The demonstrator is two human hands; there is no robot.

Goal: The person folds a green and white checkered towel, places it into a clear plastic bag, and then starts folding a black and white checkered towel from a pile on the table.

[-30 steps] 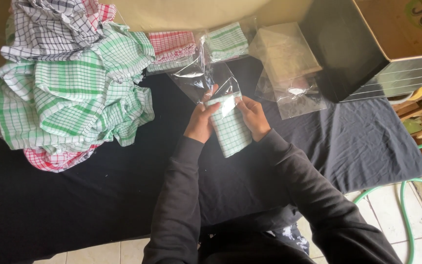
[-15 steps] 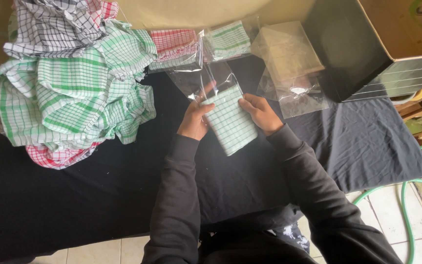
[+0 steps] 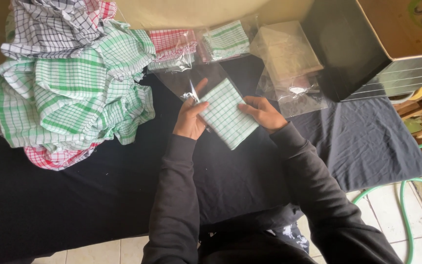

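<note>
Nearest the camera, two dark sleeves reached out over the black cloth (image 3: 98,195) that covered the table. At their ends, the left hand (image 3: 190,120) and the right hand (image 3: 264,113) both gripped a folded green-checked cloth (image 3: 227,120), the left closed on its left edge with a finger raised, the right closed on its right edge. The folded cloth sat tilted between them, above the middle of the black cloth, its far end at the mouth of a clear plastic bag (image 3: 184,83) lying just beyond. Left of the folded cloth rose a big heap of checked cloths (image 3: 69,88) in green, red and grey. Beyond it lay a bagged red cloth (image 3: 172,44) and a bagged green cloth (image 3: 226,40), with a stack of empty clear bags (image 3: 289,63) to the right, and farther right an open cardboard box (image 3: 367,44).
</note>
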